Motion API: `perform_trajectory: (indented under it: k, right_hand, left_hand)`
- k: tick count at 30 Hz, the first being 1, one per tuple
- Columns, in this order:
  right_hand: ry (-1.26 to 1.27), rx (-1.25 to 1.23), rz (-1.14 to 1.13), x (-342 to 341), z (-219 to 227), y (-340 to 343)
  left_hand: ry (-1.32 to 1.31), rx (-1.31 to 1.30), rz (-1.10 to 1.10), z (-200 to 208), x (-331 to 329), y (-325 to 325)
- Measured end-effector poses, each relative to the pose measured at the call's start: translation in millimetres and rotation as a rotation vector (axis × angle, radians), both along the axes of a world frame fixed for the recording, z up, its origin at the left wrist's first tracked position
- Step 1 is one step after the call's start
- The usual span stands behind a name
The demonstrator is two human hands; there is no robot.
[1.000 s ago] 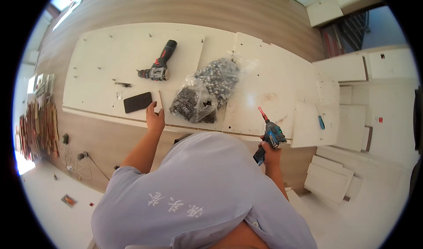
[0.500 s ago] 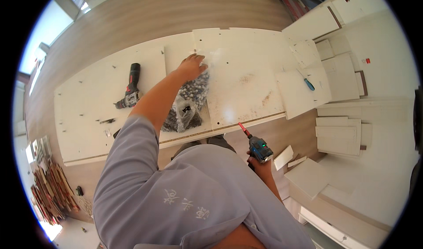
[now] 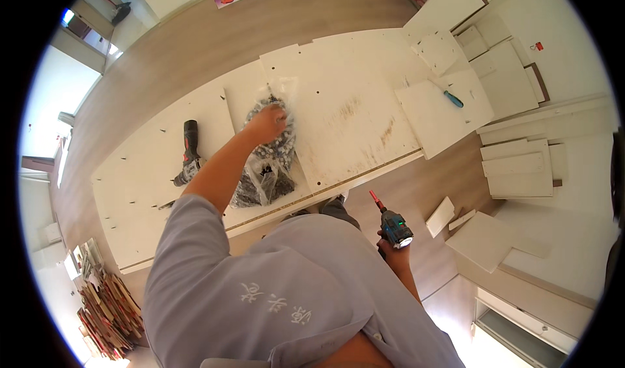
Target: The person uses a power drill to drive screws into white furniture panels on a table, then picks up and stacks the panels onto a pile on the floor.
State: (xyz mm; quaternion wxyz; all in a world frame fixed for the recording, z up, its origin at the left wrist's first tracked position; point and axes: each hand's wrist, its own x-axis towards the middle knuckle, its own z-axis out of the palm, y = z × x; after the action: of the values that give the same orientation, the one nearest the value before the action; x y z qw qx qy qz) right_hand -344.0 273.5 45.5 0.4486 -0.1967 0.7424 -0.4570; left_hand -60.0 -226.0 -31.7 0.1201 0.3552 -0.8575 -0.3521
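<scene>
1. One drill [image 3: 190,153] lies at 9 o'clock from the middle of the view, on the white desk [image 3: 355,62]. The phone that lay near it a second ago is out of sight, probably behind the left sleeve [image 3: 189,228].
2. Toward 8 or 9 o'clock, near the desk's edge, sits a bag of dark pieces [image 3: 281,184]; creased plastic blurs its contents, and the forearm crosses beside it.
3. At 10 to 11 o'clock, the left hand [image 3: 265,124] has left the phone's side and come over the clear bag of small fittings [image 3: 284,149]. Its fingers are bent among or just above the fittings; whether they pinch one, I cannot tell. I take this as picking out a piece.
4. At 4 o'clock, the right hand [image 3: 396,256] keeps its fingers wrapped around the power driver [image 3: 394,230], its handle mostly hidden by them. Its red tip, over the desk a second ago, now shows against the floor, so driving seems paused.
5. Toward 2 o'clock, a blue screwdriver [image 3: 454,99] lies untouched; its shaft is hard to make out.
</scene>
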Motion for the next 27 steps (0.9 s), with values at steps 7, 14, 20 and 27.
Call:
perform_trajectory:
  k: [7,14,20,27]
  right_hand:
    - [-0.002,-0.043,0.059,-13,3,-24]
    - [-0.006,0.019,0.056,-15,11,-15]
    - [0.020,0.024,-0.005,-16,1,-7]
    - [-0.004,-0.003,0.014,-20,-6,-18]
  left_hand:
    - [-0.183,-0.123,0.118,-27,-27,-52]
    - [-0.286,-0.059,-0.125,-4,-38,-29]
    - [-0.366,0.009,-0.212,25,14,4]
    - [-0.552,0.001,0.163,-5,7,-55]
